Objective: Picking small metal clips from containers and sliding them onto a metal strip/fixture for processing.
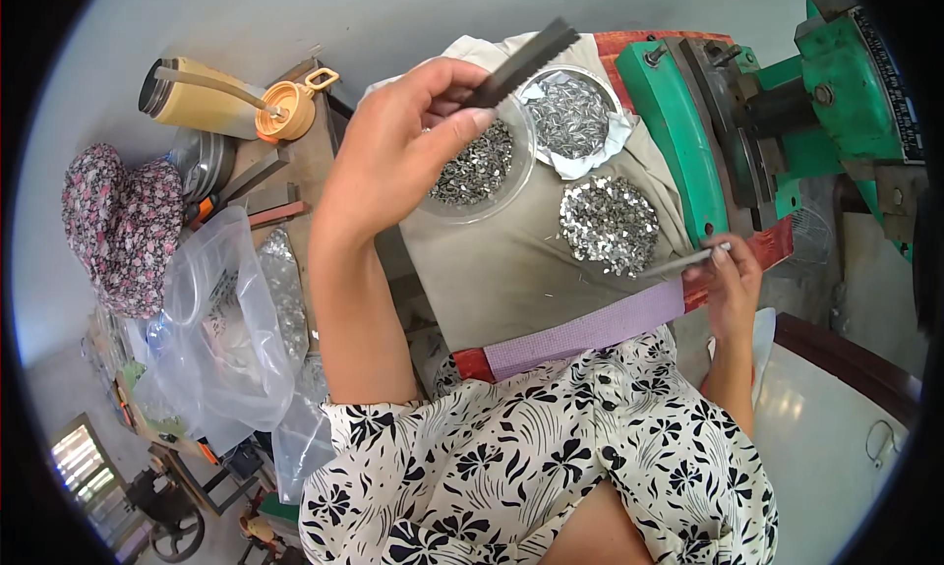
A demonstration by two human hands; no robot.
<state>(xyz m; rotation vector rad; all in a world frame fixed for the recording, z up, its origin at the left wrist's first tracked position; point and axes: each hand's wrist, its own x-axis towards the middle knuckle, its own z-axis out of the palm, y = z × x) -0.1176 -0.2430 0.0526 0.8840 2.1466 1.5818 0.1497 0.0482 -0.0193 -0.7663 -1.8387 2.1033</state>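
Two things are held well apart: the left hand [393, 147] pinches a dark strip [526, 63], the right hand [736, 282] a thin stick [678, 264], best kept steady near the metal pieces [608, 221].

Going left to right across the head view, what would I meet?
Floral cap, clear plastic bag, left hand, dark toothed bar, loose heap of metal bits, thin strip, right hand, green machine housing.
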